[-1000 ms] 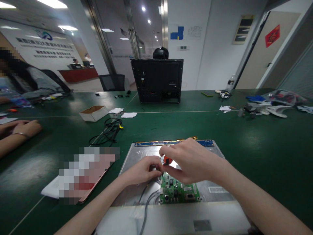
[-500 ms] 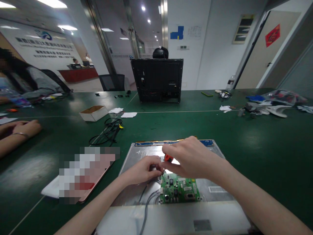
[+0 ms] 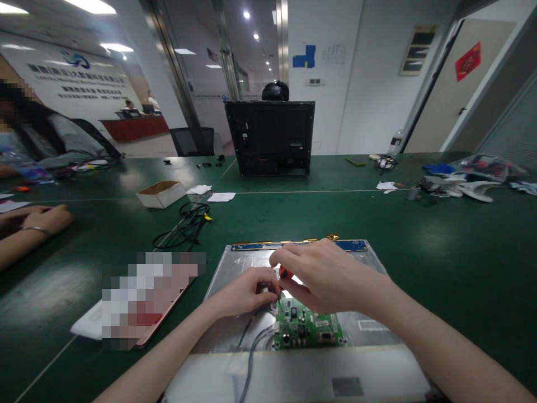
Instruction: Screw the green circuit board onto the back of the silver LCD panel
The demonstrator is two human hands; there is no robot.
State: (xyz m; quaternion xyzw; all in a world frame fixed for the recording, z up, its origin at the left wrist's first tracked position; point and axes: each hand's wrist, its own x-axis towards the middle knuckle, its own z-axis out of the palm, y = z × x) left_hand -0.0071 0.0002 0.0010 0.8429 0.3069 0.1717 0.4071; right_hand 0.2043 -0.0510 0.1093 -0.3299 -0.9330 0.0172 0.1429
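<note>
At the bottom edge of the frame, a pale strip with a grey rectangular label, along the near side of a metal-backed display panel. Over the strip, left of bottom centre, a grey cable. Just above, at lower centre, a green circuit board, flat on the panel's back. At the board's upper-left corner, the left hand, fingertips drawn in close; cannot tell whether pinched on anything. Just beside, slightly right of centre, the right hand, thumb and fingers clamped on a red-and-black tool handle, working end hidden. Along the panel's far edge, a blue circuit strip. At lower left, on the green tabletop, a pink-edged flat item, partly pixelated. Beyond, left of centre, a tangled black cable with a yellow tag; at the left edge, another person's hands. Farther, an open white box and two white papers. At upper centre, a black monitor, back to the camera.
</note>
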